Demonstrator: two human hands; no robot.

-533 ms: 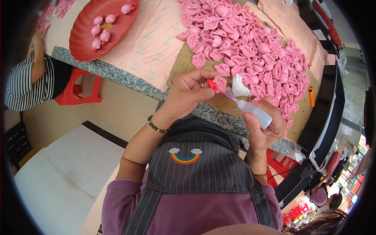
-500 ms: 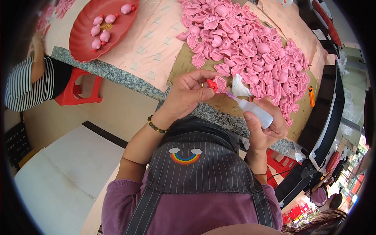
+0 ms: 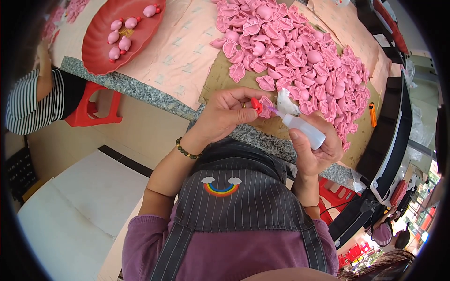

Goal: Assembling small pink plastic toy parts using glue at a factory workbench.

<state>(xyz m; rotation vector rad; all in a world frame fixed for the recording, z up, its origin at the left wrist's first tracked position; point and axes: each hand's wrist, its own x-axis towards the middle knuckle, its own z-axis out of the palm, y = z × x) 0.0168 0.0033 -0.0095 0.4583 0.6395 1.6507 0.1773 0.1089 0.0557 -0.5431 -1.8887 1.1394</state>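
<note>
Red and glossy, a small knobbly piece (image 3: pixel 256 106) is pinched between the thumb and fingers of the left hand (image 3: pixel 229 112), as I see it over my head feed. Right against it sits a pink, hollow half-shell with a wavy rim (image 3: pixel 266 112); whether the two are joined, I cannot tell. Both are above the near part of the surface (image 3: pixel 140 89), whose edge is speckled grey stone.

On my right, the right hand (image 3: pixel 323 143) has its fingers wrapped around a translucent white squeeze bottle (image 3: pixel 305 131), tilted so its slim purple nozzle (image 3: pixel 275 111) points up and left at the half-shell. I cannot make out whether the tip touches it.

Just beyond the nozzle I have a crumpled white wad (image 3: pixel 287 103), and behind that a broad heap of similar pink half-shells (image 3: pixel 300 61) on a brownish-green sheet (image 3: pixel 218 84). An orange, slim-handled tool (image 3: pixel 372 114) lies to the heap's right. At my upper left, a red scalloped dish (image 3: pixel 96 61) carries several round pink figures with red bits (image 3: pixel 124 44).
</note>
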